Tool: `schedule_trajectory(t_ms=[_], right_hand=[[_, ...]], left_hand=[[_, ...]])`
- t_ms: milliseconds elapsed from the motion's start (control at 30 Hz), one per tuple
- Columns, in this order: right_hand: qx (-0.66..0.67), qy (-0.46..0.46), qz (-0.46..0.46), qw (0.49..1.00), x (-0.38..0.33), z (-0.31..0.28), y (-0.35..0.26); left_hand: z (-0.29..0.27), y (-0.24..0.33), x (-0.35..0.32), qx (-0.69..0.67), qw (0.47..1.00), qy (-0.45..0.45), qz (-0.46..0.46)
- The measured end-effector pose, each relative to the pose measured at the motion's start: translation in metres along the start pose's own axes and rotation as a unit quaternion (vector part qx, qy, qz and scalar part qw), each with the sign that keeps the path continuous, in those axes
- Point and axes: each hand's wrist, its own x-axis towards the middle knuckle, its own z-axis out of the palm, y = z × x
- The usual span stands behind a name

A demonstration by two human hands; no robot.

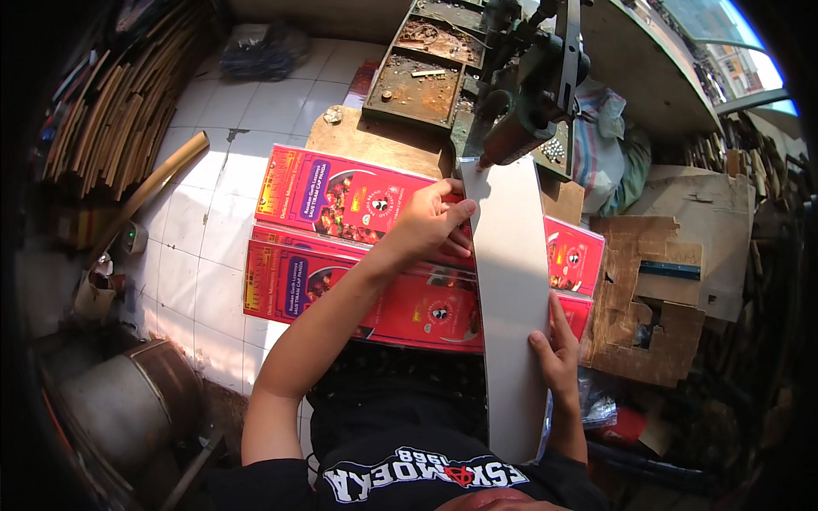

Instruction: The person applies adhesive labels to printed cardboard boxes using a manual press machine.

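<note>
A long pale grey board (509, 255), probably card, lies lengthwise in front of me. Its far end is under the metal head of a press-like machine (518, 128), and its near end reaches my shirt. My left hand (436, 223) pinches the board's left edge near the machine, with the thumb uppermost. Farther down, my right hand (558, 353) is closed on the right edge, its fingers partly hidden. Beneath the board, red printed panels (400, 311) with food pictures lie crosswise in two stacks.
Behind the panels stands a rusty compartment tray (417, 85) with small metal bits. Brown cut cardboard (626, 315) lies to the right, near a striped sack (596, 140). At left are upright cardboard sheets (128, 102), a cardboard tube (162, 183) and a metal drum (128, 409).
</note>
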Motion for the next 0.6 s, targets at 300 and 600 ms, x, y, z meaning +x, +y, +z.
schedule_trajectory(t_ms=[300,600], right_hand=[[-0.011,0.002,-0.001,1.0,0.0019,0.0015,-0.0022],[-0.01,0.008,-0.022,1.0,0.0027,0.0033,0.0045]], left_hand=[[-0.0008,0.0002,0.0008,0.014,1.0,0.007,-0.011],[-0.0042,-0.0015,0.0021,-0.004,1.0,-0.012,-0.019]])
